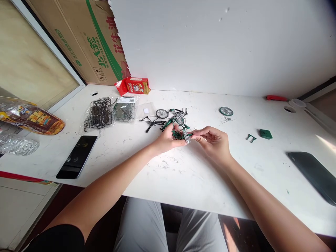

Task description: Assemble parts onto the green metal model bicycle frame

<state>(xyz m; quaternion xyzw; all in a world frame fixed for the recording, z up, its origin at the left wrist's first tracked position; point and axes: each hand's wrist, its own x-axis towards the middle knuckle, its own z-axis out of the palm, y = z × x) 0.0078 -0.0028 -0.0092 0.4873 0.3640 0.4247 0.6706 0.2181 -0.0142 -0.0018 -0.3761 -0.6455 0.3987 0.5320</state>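
Your left hand (167, 140) is gripping a thin-framed bicycle model (178, 135); your right hand (214, 140) is pinching a slim green piece (190, 134) at right.

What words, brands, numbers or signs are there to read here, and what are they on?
"北大荒": big brown cardboard box
"BEIDAHUANG": same box
"花生油": same box, in red
"®": same box; its smaller green writing and boxed symbols are too small to read.
QR code: white paper label on a clear plastic bag; its print is too small.
Small red cardboard carton and clear plastic bottle with brown-orange label: writing too blurred.
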